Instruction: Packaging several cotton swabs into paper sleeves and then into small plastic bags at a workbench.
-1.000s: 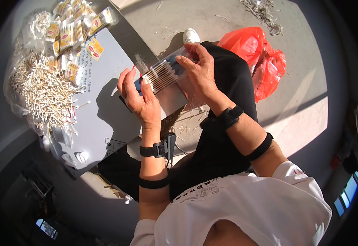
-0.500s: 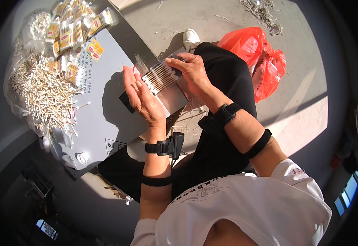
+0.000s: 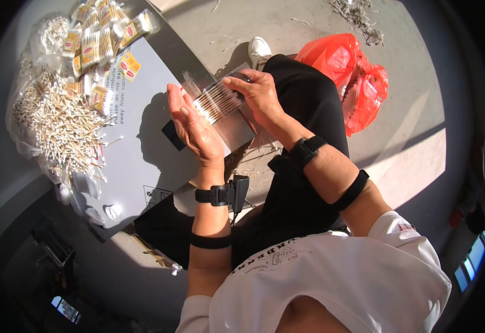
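Note:
A flat clear plastic bag with a row of cotton swabs (image 3: 218, 103) is held over the right edge of the grey box top. My right hand (image 3: 258, 95) pinches its far right end, thumb on top and the fingers mostly hidden beneath. At the opposite end my left hand (image 3: 197, 130) stands with its fingers stretched out and raised. The swab tips meet or nearly meet that hand by the thumb; exact contact is unclear. To the left lies a large heap of loose cotton swabs (image 3: 67, 130), partly in clear plastic.
Filled swab packets (image 3: 95, 47) with yellow labels are piled at the far left of the grey box (image 3: 134, 133). A red plastic bag (image 3: 331, 61) stands on the floor beyond my right leg. Scraps (image 3: 359, 19) lie farther off. Loose swabs lie under the box edge.
The bag of swabs has tilted slightly between my hands, and its swabs now catch more light. Both hands stay in nearly the same place.

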The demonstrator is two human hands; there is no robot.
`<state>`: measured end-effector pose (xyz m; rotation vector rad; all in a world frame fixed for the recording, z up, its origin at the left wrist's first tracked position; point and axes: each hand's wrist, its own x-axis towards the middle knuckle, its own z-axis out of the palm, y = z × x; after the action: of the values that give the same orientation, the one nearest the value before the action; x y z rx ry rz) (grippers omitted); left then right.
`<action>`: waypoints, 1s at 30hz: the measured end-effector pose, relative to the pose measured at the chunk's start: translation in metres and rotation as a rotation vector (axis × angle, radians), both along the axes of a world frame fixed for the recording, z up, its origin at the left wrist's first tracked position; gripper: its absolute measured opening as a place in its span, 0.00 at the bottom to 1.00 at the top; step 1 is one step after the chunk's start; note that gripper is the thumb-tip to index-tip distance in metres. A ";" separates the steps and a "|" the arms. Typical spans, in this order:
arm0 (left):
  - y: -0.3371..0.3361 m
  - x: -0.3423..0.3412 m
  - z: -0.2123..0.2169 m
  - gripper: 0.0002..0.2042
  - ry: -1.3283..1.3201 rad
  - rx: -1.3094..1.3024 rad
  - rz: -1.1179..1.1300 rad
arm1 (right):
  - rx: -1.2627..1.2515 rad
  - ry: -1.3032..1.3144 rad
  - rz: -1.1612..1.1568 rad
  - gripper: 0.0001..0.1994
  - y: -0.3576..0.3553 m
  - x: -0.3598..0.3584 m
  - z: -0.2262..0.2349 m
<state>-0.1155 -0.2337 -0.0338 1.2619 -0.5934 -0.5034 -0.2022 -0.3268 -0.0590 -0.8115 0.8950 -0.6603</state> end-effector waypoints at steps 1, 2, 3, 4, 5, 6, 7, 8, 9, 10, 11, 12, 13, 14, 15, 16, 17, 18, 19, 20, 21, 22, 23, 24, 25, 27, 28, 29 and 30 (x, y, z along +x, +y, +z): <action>0.000 0.000 -0.001 0.29 0.007 -0.025 0.021 | 0.021 -0.016 -0.011 0.04 0.001 0.000 0.001; 0.000 0.000 -0.002 0.29 0.014 -0.049 0.043 | 0.043 -0.031 -0.023 0.04 0.002 0.000 0.002; 0.001 0.001 -0.003 0.29 0.011 -0.050 0.042 | 0.042 -0.033 -0.023 0.04 0.002 0.000 0.003; 0.001 0.000 -0.002 0.29 0.030 -0.063 0.048 | 0.152 -0.050 -0.029 0.04 0.002 -0.003 0.003; 0.002 -0.001 -0.002 0.29 0.048 -0.076 0.053 | 0.262 -0.067 -0.034 0.03 0.001 -0.007 0.002; 0.001 -0.003 -0.002 0.29 0.050 -0.077 0.050 | 0.261 -0.066 -0.037 0.03 0.001 -0.011 0.003; 0.002 -0.005 -0.001 0.29 0.023 -0.056 0.071 | 0.246 -0.043 -0.014 0.03 0.002 -0.015 0.006; 0.002 -0.006 0.000 0.28 -0.004 -0.035 0.093 | 0.232 -0.021 0.009 0.04 0.003 -0.017 0.008; 0.001 -0.006 0.001 0.28 -0.005 -0.033 0.094 | 0.234 -0.021 0.010 0.04 0.005 -0.017 0.008; 0.000 -0.006 0.001 0.28 -0.005 -0.031 0.091 | 0.218 -0.038 0.024 0.02 0.006 -0.018 0.008; 0.000 -0.007 0.001 0.29 -0.006 -0.029 0.088 | 0.203 -0.054 0.038 0.02 0.007 -0.019 0.008; -0.001 -0.008 0.001 0.29 -0.005 -0.030 0.086 | 0.203 -0.054 0.036 0.02 0.006 -0.019 0.008; -0.001 -0.008 0.001 0.28 -0.012 -0.007 0.083 | 0.187 -0.053 0.042 0.02 0.006 -0.019 0.007; -0.001 -0.009 0.002 0.28 -0.019 0.016 0.080 | 0.171 -0.053 0.048 0.02 0.006 -0.019 0.007; -0.002 -0.009 0.002 0.28 -0.019 0.016 0.078 | 0.172 -0.053 0.046 0.02 0.005 -0.020 0.006; -0.001 -0.009 0.002 0.27 -0.045 0.031 0.071 | 0.206 -0.060 0.051 0.03 0.005 -0.020 0.009; -0.001 -0.008 0.001 0.27 -0.071 0.045 0.063 | 0.241 -0.068 0.055 0.03 0.006 -0.019 0.011; 0.000 -0.007 0.001 0.27 -0.073 0.046 0.064 | 0.242 -0.070 0.056 0.03 0.006 -0.019 0.011; 0.000 -0.008 0.000 0.26 -0.077 0.030 0.068 | 0.208 -0.061 0.074 0.04 0.006 -0.020 0.010; 0.000 -0.008 -0.001 0.26 -0.082 0.015 0.072 | 0.174 -0.053 0.091 0.05 0.006 -0.020 0.009; -0.001 -0.008 -0.002 0.26 -0.082 0.014 0.071 | 0.173 -0.053 0.090 0.05 0.006 -0.020 0.008; -0.001 -0.008 -0.001 0.26 -0.080 0.018 0.064 | 0.155 -0.049 0.075 0.05 0.007 -0.019 0.007; -0.002 -0.008 0.000 0.26 -0.079 0.021 0.057 | 0.137 -0.046 0.061 0.05 0.008 -0.019 0.006; -0.002 -0.009 0.001 0.26 -0.078 0.020 0.055 | 0.136 -0.046 0.059 0.05 0.007 -0.019 0.005; -0.002 -0.009 0.002 0.26 -0.087 0.034 0.047 | 0.105 -0.019 0.069 0.05 0.007 -0.019 0.005; -0.003 -0.009 0.003 0.26 -0.097 0.046 0.037 | 0.073 0.006 0.076 0.05 0.007 -0.018 0.005; -0.003 -0.009 0.002 0.26 -0.111 0.057 0.044 | 0.095 -0.043 0.048 0.04 0.009 -0.015 0.007; -0.003 -0.009 0.001 0.26 -0.124 0.068 0.051 | 0.116 -0.092 0.019 0.04 0.010 -0.012 0.010; -0.002 -0.009 0.001 0.26 -0.125 0.067 0.051 | 0.115 -0.093 0.019 0.04 0.011 -0.009 0.012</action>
<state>-0.1241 -0.2362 -0.0329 1.3759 -0.6521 -0.4067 -0.2112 -0.3163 -0.0474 -0.6804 0.8320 -0.6192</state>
